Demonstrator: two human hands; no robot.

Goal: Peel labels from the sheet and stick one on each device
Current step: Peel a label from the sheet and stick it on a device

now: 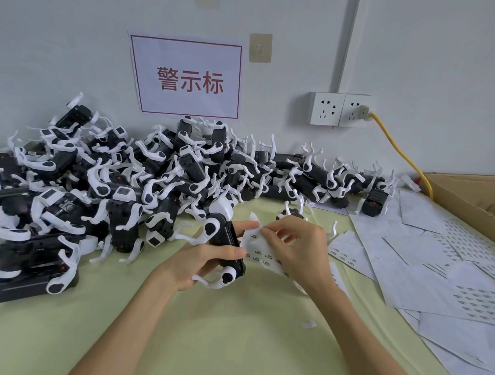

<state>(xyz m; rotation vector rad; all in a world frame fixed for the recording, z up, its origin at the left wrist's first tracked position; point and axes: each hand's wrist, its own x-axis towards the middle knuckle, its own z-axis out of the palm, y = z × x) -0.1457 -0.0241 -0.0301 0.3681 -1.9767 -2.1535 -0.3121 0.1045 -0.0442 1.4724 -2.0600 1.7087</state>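
the left hand [205, 259] is gripping one black-and-white device [226, 243] while the right hand [292, 241] is pinching at a label sheet [262, 245] beside it — the pile of devices [126, 181] behind is looking mostly unlabelled, so much is remaining.

PLACE: I read this as a small assembly or packing workshop | EVIDENCE: heap of identical black-and-white plastic devices [143, 176] on pale green counter [218, 329] | white printed label sheets [425, 271] | open brown cardboard box [469, 193] | red-lettered wall sign [189, 78]
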